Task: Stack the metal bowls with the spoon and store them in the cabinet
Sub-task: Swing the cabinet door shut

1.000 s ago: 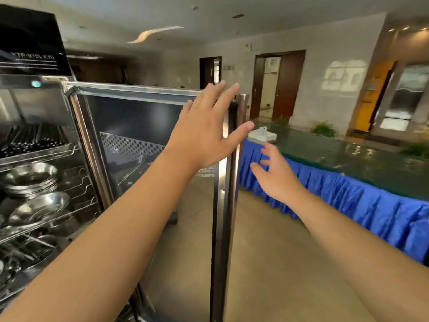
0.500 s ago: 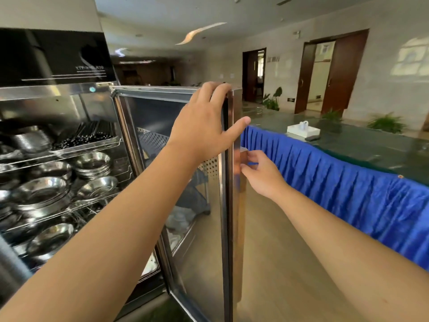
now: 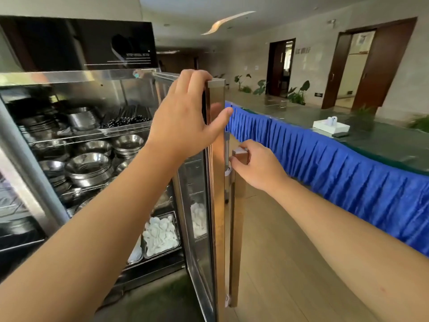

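The steel cabinet (image 3: 76, 77) stands at the left with its glass door (image 3: 216, 205) swung out edge-on towards me. My left hand (image 3: 185, 119) wraps over the door's top edge, fingers on the inner side, thumb on the outer. My right hand (image 3: 257, 166) is closed on the top end of the long vertical door handle (image 3: 235, 240). Stacks of metal bowls (image 3: 89, 167) sit on the wire racks inside. No spoon from the task can be picked out among them.
A tray of white spoons (image 3: 160, 235) lies on the cabinet's bottom shelf. Dark chopsticks (image 3: 125, 120) fill an upper tray. A long table with a blue skirt (image 3: 336, 168) runs along the right, with a white box (image 3: 330, 126) on it. Tan floor lies between.
The door has swung further towards the cabinet and now stands edge-on. My right hand went from open, to the door edge, to gripping the handle's top. My view turned left.
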Motion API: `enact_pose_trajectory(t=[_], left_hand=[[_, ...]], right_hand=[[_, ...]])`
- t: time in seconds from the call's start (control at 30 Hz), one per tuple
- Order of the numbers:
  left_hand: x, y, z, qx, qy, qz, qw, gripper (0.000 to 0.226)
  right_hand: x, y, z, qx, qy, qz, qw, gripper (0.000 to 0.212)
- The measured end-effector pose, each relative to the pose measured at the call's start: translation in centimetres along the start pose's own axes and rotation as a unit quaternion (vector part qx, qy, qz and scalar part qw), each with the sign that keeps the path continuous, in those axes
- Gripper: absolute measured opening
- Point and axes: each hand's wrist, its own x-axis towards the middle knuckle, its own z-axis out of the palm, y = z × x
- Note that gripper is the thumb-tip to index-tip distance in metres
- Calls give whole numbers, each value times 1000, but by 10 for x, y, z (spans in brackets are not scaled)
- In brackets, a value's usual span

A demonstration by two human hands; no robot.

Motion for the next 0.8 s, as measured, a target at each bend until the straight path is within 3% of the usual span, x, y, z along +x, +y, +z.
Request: enact_pose_trajectory(t=[0.3,0.53,0.8], left_hand=[[-43,-51,-72,48,39,-70,996,51],[-79,-112,-122,108,58,-144,982,54],[-109,-193,-174,177,43,-199,963,68]], right_hand=[[-5,-85,36,-65,-61,-113,990,36],[-12,-148,91,35,-101,-189,976,22],[-1,-225,163,81,-129,-232,961,38]])
